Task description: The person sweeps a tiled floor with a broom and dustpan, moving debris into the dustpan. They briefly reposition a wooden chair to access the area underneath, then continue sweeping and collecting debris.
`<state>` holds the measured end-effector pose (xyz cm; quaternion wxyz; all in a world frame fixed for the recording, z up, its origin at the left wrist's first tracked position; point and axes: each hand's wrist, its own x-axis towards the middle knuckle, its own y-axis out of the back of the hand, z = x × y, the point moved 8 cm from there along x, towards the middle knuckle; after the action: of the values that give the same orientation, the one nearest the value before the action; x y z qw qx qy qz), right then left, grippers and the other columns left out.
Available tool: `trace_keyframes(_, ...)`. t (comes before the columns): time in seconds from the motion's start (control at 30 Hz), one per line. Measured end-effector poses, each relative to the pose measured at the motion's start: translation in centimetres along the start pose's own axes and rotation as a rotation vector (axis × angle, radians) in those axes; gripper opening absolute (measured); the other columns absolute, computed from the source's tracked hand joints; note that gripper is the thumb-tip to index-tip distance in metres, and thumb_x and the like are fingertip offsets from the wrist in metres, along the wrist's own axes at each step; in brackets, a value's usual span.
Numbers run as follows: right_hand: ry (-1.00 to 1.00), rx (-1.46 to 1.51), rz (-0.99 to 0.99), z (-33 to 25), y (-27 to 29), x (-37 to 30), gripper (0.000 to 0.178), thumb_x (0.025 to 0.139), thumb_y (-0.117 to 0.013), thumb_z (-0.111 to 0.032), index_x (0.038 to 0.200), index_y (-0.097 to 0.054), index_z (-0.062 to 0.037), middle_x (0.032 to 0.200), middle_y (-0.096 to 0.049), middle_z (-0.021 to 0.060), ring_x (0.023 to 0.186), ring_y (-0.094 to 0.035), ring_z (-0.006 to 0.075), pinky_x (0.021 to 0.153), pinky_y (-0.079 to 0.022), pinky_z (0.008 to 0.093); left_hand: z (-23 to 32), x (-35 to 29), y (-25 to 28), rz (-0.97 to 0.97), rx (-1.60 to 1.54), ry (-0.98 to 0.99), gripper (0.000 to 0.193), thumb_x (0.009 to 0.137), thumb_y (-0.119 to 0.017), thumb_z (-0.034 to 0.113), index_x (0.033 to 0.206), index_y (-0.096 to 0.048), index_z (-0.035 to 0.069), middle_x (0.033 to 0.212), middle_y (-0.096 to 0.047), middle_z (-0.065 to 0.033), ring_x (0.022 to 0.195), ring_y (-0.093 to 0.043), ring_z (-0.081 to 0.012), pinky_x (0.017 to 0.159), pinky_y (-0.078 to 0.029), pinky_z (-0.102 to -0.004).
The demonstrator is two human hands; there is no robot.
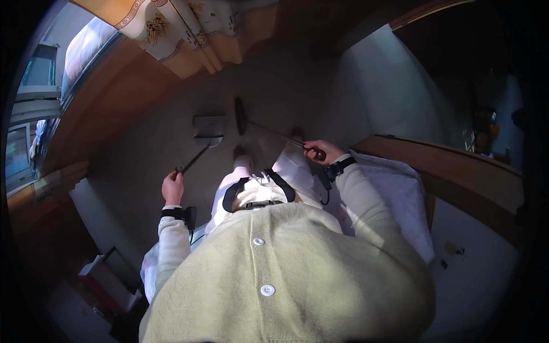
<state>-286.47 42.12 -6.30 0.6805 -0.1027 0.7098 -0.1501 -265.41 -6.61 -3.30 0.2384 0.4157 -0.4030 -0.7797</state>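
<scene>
My left hand [172,187] is closed round the end of a dark handle that runs up to a long-handled dustpan [209,124]. The dustpan's pan rests on the grey floor ahead of my feet. In my right hand [320,152] is the handle of a broom, its thin stick slanting away to the left. The broom's dark, narrow head [240,116] stands on the floor just right of the pan, with a small gap between them. Whether any dirt lies in the pan is too dark to tell.
A patterned curtain or cloth [189,34] hangs at the far left over a wooden surface. To my right are a light quilted cover [394,200] and a wooden rail [446,171]. A red and white box [108,283] lies at the lower left. A window [34,114] is at the left.
</scene>
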Motion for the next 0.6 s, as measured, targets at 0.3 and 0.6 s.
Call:
trace_keyframes(0.3,0.117,0.145,0.267,-12.4,20.5,-10.5,0.009,0.083,-0.058,-0.001,0.082,-0.05,-0.0005,0.07,-0.053,0.0094,0.051,-0.048,0.0113,0.041,-0.042,0.0188,12.6,-1.7,-5.1,0.018,0.099,-0.033,0.032,0.083,-0.06,0.034,0.102,-0.068,0.009,0.095,-0.069,-0.011,0.09,-0.065,-0.0286,0.078,-0.05,-0.0355)
trace_keyframes(0.6,0.369,0.11,0.116,-20.6,22.9,-17.3,0.007,0.085,-0.054,0.0,0.089,-0.048,-0.0008,0.073,-0.05,0.0088,0.054,-0.047,0.0111,0.046,-0.041,0.0197,28.5,-1.2,-11.1,-0.046,0.27,-0.219,0.03,0.082,-0.058,0.038,0.1,-0.069,0.016,0.092,-0.068,-0.0112,0.086,-0.064,-0.0324,0.075,-0.052,-0.0404)
